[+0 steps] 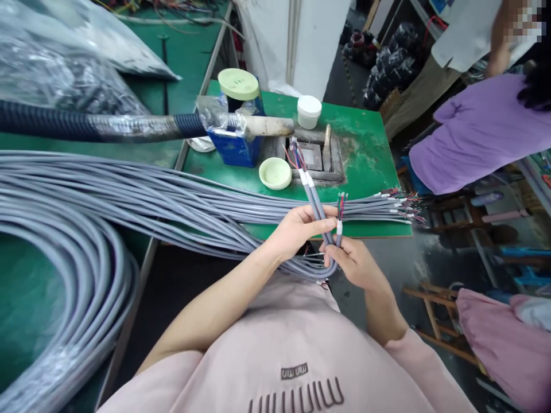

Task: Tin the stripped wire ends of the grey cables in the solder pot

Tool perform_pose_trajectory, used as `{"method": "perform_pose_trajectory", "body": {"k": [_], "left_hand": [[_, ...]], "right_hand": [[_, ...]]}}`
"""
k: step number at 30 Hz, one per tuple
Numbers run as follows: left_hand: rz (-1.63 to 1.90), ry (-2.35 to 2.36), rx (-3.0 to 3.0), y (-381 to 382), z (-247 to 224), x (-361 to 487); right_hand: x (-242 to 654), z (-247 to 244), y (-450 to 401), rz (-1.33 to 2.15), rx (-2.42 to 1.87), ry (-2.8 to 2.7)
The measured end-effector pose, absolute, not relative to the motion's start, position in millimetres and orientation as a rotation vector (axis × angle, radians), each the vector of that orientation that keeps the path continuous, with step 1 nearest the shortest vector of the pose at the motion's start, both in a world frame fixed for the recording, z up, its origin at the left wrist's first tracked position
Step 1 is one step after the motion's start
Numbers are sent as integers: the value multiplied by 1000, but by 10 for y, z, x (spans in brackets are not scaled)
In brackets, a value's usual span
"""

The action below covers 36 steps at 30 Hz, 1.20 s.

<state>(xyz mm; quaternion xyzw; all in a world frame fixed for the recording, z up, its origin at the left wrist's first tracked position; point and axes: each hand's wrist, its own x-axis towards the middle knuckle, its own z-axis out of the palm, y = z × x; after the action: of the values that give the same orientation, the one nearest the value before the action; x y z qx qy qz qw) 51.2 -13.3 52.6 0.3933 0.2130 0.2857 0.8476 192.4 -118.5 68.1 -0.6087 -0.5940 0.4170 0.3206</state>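
My left hand (305,228) is closed around grey cables (317,202), whose white-banded ends and thin coloured wires point away from me. Those wire tips reach the solder pot (310,156), a dark square frame set in the green bench; I cannot tell whether they touch it. Just right of it, my right hand (350,259) pinches another grey cable (338,236) near its white band, with red, green and dark wires fanning upward. The held cables bend in a loop below both hands. Beyond them, a thick bundle of grey cables (215,201) lies across the bench.
A ribbed extraction hose (146,127) ends above the pot, beside a blue box (236,148) with a pale green lid (238,84). A white tub (309,112) and a shallow green dish (275,173) stand near. Coiled cable (92,275) fills the left. A person in purple (473,132) is at right.
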Motion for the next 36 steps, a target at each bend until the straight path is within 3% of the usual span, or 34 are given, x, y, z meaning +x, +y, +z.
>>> {"method": "perform_pose_trajectory", "body": {"k": [16, 24, 36], "left_hand": [[733, 605, 713, -284, 581, 583], [773, 578, 718, -346, 627, 628], [834, 603, 681, -330, 580, 626]], "right_hand": [[1873, 695, -1220, 1114, -1620, -1737], [1898, 665, -1287, 700, -1656, -1498], [1906, 703, -1278, 694, -1635, -1458]]}}
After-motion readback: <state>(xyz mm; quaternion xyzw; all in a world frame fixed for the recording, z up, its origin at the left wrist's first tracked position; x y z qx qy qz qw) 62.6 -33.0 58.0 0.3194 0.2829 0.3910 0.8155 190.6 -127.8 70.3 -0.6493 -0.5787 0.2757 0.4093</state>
